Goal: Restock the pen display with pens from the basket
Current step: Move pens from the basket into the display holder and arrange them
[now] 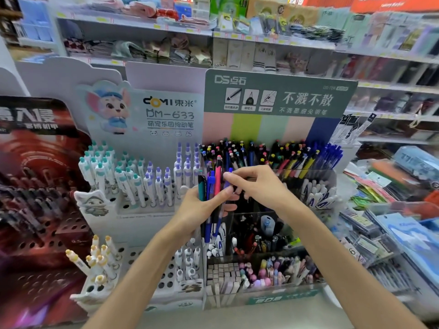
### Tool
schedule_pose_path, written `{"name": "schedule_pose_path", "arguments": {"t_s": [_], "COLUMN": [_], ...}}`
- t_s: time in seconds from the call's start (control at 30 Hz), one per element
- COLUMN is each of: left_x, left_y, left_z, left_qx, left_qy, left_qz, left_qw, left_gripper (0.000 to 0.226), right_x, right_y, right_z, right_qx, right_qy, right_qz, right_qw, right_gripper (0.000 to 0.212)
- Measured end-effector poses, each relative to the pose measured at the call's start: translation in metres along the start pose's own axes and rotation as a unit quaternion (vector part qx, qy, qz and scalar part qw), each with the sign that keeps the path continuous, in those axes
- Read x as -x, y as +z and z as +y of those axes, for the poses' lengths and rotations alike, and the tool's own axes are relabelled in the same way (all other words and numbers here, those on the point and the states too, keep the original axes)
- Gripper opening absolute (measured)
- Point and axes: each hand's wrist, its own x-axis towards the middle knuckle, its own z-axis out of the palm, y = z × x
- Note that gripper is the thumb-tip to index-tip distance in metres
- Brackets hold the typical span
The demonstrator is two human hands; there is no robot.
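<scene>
While the left hand [202, 210] curls its fingers round an upright bunch of pens [212, 184], the right hand [254, 184] pinches a blue pen [228, 179] at the bunch's right edge. Both hands hover before the pen display [273, 157], whose rear row stands packed with coloured pens.

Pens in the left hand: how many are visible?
4, perhaps more hidden: a teal-black pen leftmost, a blue pen next, a pink-red pen in the middle, and a purple-blue pen that the right hand pinches.
</scene>
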Motion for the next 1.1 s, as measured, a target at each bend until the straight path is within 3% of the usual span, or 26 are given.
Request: {"name": "schedule_pose_path", "arguments": {"t_s": [0.1,0.2,0.27,0.33,0.43,0.57,0.63,0.73,0.8,0.93,1.1], "left_x": [-0.002,-0.001,0.000,0.001,0.002,0.003,0.003,0.004,0.004,0.005,0.004], "left_y": [-0.002,-0.012,-0.020,-0.025,-0.026,-0.027,-0.026,-0.026,-0.025,-0.024,-0.020], "left_z": [0.002,0.005,0.005,0.005,0.006,0.007,0.008,0.007,0.008,0.008,0.010], "left_qx": [0.012,0.045,0.042,0.037,0.038,0.044,0.045,0.046,0.048,0.046,0.050], "left_qy": [0.001,-0.017,-0.022,-0.022,-0.026,-0.034,-0.037,-0.039,-0.043,-0.049,-0.041], "left_qz": [0.027,0.062,0.073,0.076,0.070,0.059,0.058,0.058,0.054,0.057,0.062], "left_qw": [1.000,0.997,0.996,0.996,0.996,0.997,0.997,0.996,0.996,0.996,0.996], "left_gripper": [0.026,0.017,0.015,0.014,0.015,0.015,0.015,0.018,0.018,0.017,0.021], "right_x": [-0.004,-0.012,-0.019,-0.028,-0.036,-0.046,-0.054,-0.065,-0.066,-0.066,-0.073], "right_y": [-0.009,-0.027,-0.035,-0.034,-0.023,-0.020,-0.025,-0.035,-0.035,-0.023,-0.015], "right_z": [-0.005,-0.015,-0.019,-0.020,-0.022,-0.036,-0.044,-0.050,-0.042,-0.027,-0.020], "right_qx": [-0.115,-0.198,-0.149,-0.042,0.080,0.105,0.132,0.310,0.347,0.331,0.385], "right_qy": [0.023,0.003,-0.053,-0.116,-0.170,-0.202,-0.186,-0.119,-0.090,-0.104,-0.124], "right_qz": [0.035,0.151,0.237,0.267,0.231,0.188,0.158,0.061,0.014,0.062,0.075], "right_qw": [0.993,0.968,0.959,0.956,0.955,0.955,0.961,0.941,0.933,0.936,0.911], "right_gripper": [0.024,0.024,0.020,0.016,0.016,0.014,0.010,0.016,0.019,0.024,0.026]}}
